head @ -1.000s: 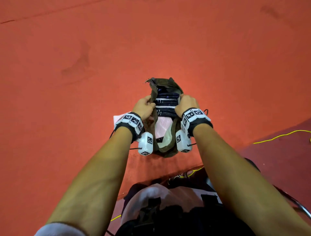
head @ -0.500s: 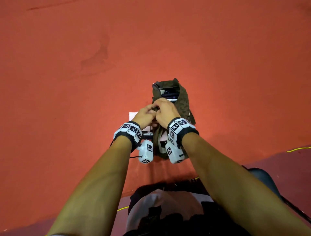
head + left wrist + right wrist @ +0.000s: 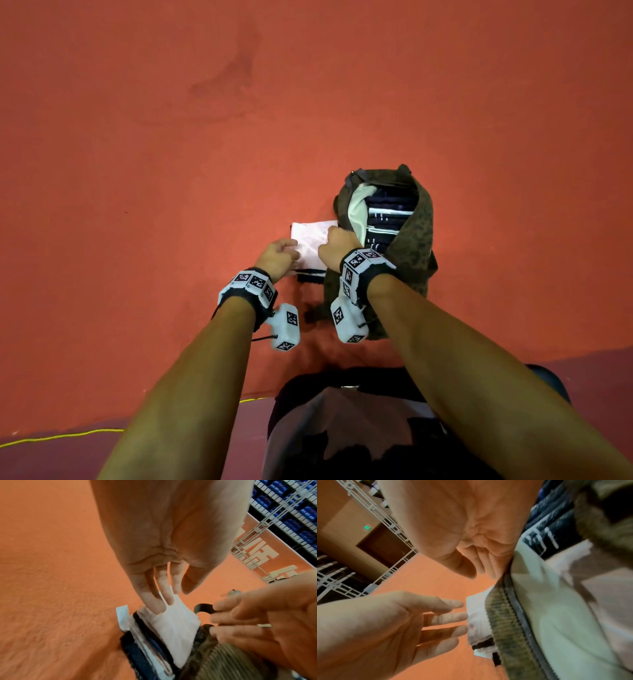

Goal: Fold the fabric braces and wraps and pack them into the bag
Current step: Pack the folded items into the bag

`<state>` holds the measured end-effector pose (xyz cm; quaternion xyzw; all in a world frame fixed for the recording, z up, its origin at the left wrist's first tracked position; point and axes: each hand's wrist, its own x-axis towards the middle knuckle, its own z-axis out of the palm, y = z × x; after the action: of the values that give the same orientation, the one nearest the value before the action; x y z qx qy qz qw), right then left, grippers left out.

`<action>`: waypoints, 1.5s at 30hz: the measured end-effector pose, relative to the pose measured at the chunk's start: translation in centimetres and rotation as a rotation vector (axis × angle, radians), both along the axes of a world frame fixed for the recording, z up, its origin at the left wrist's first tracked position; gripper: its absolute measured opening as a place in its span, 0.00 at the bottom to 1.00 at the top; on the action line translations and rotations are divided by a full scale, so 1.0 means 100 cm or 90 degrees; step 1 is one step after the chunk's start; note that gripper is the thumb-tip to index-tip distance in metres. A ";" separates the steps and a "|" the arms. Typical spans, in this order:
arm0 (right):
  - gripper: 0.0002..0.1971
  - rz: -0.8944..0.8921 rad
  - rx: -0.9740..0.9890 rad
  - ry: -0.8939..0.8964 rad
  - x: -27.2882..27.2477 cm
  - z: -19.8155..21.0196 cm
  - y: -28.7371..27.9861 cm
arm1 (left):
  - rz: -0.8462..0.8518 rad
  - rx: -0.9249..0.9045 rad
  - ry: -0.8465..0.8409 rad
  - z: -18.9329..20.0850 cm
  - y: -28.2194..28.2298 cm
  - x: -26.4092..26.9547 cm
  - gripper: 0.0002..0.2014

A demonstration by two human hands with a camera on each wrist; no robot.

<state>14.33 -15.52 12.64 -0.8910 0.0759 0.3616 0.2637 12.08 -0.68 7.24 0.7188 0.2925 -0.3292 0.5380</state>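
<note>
Ribbed olive corduroy bag (image 3: 416, 240), smooth white folded cloth (image 3: 313, 245), matt, faintly grainy orange floor (image 3: 171, 171).

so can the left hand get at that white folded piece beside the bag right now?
Probably yes. The left hand already has its fingertips on the white folded piece, which lies in the open on the floor left of the bag. The right hand crowds its other edge.

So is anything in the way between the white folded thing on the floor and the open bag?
Nothing separate blocks it. The white folded wrap lies right beside the bag, whose mouth is unzipped. Dark folded braces already fill much of the opening, and the right hand rests at the bag's near edge.
</note>
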 end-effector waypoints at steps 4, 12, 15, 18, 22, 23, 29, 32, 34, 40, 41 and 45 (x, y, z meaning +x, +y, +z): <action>0.16 -0.036 -0.014 0.031 0.009 -0.025 -0.002 | 0.028 0.024 0.014 -0.017 0.011 0.008 0.22; 0.23 -0.113 -0.069 0.056 0.026 -0.056 0.000 | 0.005 0.052 0.069 -0.051 0.016 0.014 0.36; 0.24 -0.114 -0.075 0.068 0.030 -0.065 0.003 | -0.009 0.018 0.093 -0.057 0.011 0.017 0.39; 0.24 -0.106 -0.085 0.076 0.033 -0.070 0.001 | -0.017 0.020 0.096 -0.069 0.005 0.020 0.44; 0.23 -0.112 -0.084 0.084 0.037 -0.074 -0.004 | 0.004 -0.021 0.112 -0.070 -0.004 0.026 0.24; 0.22 -0.113 -0.081 0.083 0.037 -0.075 -0.005 | 0.014 -0.027 0.117 -0.070 -0.007 0.028 0.22; 0.19 -0.129 -0.060 0.069 0.037 -0.075 -0.012 | 0.070 -0.070 0.187 -0.063 -0.011 0.031 0.27; 0.20 -0.139 -0.051 0.071 0.035 -0.072 -0.016 | 0.063 -0.065 0.225 -0.073 -0.012 0.029 0.42; 0.20 -0.141 -0.044 0.071 0.034 -0.070 -0.019 | 0.061 -0.063 0.232 -0.082 -0.012 0.025 0.47; 0.20 -0.143 -0.036 0.064 0.030 -0.065 -0.020 | 0.085 -0.049 0.188 -0.037 -0.021 0.023 0.30; 0.20 -0.142 -0.037 0.061 0.028 -0.064 -0.020 | 0.087 -0.042 0.182 -0.033 -0.021 0.021 0.25; 0.20 -0.131 -0.023 0.041 0.023 -0.058 -0.021 | 0.096 -0.043 0.146 -0.007 -0.019 0.017 0.18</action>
<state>16.62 -17.64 6.86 -0.8709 0.1820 0.3599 0.2809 13.75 -2.60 6.58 0.6337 0.3943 -0.3776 0.5481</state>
